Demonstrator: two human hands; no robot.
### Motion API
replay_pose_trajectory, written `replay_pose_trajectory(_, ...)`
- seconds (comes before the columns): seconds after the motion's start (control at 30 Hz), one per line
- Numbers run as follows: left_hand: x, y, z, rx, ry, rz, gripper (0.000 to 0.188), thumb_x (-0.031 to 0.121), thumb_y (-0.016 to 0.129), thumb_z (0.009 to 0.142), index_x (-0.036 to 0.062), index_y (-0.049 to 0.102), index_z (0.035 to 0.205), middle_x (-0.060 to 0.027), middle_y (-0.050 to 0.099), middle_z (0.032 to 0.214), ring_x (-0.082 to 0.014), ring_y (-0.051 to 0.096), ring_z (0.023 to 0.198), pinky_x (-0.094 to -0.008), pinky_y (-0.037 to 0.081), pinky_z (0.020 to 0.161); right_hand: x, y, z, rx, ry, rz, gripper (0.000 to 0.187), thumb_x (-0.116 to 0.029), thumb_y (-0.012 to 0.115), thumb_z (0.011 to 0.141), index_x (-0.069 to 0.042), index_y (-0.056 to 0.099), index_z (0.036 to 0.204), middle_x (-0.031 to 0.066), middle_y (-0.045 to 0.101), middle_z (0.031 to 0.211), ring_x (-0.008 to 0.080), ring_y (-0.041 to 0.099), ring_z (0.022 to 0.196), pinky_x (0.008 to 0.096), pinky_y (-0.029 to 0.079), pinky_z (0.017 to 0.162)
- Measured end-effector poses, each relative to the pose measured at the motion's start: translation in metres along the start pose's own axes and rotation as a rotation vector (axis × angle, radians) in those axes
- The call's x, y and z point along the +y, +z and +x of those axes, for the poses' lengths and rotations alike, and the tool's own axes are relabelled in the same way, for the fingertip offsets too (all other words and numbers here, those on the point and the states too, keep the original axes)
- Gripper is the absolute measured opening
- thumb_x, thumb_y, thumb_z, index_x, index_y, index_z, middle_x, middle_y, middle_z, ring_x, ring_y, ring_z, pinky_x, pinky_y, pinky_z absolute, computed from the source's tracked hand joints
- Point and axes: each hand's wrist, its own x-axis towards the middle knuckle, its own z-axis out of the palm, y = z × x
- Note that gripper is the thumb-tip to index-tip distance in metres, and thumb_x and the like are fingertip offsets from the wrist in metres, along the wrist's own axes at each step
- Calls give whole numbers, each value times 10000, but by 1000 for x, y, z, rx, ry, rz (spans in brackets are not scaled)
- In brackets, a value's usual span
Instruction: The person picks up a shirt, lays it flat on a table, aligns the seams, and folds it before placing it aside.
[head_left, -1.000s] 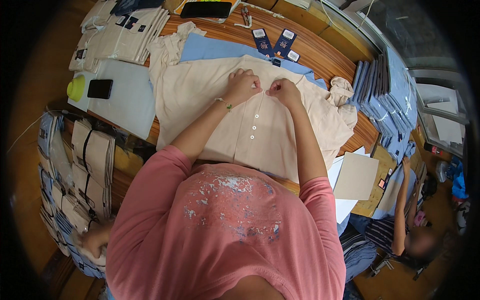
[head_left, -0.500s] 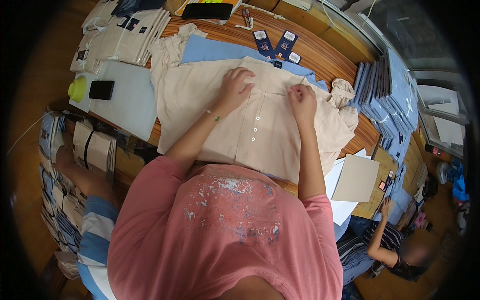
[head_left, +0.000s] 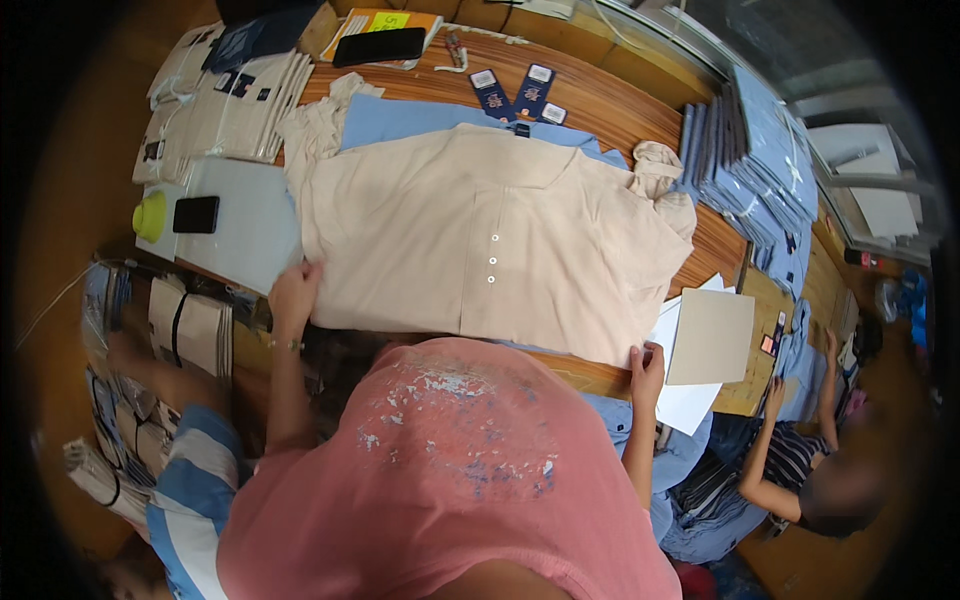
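Observation:
A beige shirt [head_left: 400, 230] with several small white buttons down its middle lies spread on the wooden table, front side up. Its lower hem runs along the edge nearest me. My left hand [head_left: 294, 298] pinches the shirt's near left side, close to the hem corner. At the near right corner, my right hand [head_left: 647, 372] grips the hem between thumb and fingers. Beneath the beige shirt, at its far edge, part of a blue garment [head_left: 385, 122] shows. Beyond the collar lie several dark blue tags [head_left: 534, 92], partly overlapping.
Bagged beige shirts [head_left: 245, 105] are stacked far left, bagged blue ones [head_left: 765, 150] far right. A phone [head_left: 196, 214] and a yellow-green round object [head_left: 149, 216] rest at left. Beige card [head_left: 712, 337] tops white paper at right. Another person's arm [head_left: 765, 440] is at lower right.
Both my hands have moved from the upper part of the shirt, near the placket, down and outward to its two near hem corners. The shirt looks flatter around the neck.

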Motion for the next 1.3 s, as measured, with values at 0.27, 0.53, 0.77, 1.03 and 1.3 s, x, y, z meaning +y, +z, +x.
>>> replay_pose_trajectory(0.27,-52,23,-22,-145,78,280,481,502,707,665,26,646,637,-141,631,632,-319,630,650,-407,465,596,8,13,-2,41,-76,-94,276,-139,662,800,31,547,985,95,576,807,166,507,674,309,430,631)
replay_pose_trajectory(0.53,-81,31,16,-4,358,-361,198,232,649,779,34,646,763,-101,648,732,-199,600,633,-327,467,590,-48,12,-6,36,243,822,438,-93,543,844,-93,412,1261,26,570,840,65,445,566,205,330,459)
replay_pose_trajectory(0.77,64,-102,60,-296,647,-2049,188,161,537,882,6,564,985,-95,617,1048,-164,596,916,-315,505,821,-127,-121,-34,290,-304,1550,306,-44,588,848,-43,518,1147,73,586,1016,154,576,940,279,468,841)
replay_pose_trajectory(1.03,221,-139,-58,-574,1249,-1645,351,222,551,864,-8,538,1129,-127,568,1135,-240,538,1082,-392,431,917,-81,-221,-251,819,-624,1585,237,-93,476,901,-141,485,1133,106,561,1140,279,553,1067,446,439,935)
replay_pose_trajectory(1.3,326,-36,-307,-2047,1274,-469,119,110,628,832,32,652,919,-53,633,897,-117,597,830,-255,464,744,-38,-219,-370,1253,-93,1196,211,-91,477,908,-45,509,1111,88,581,986,195,586,925,323,485,825)
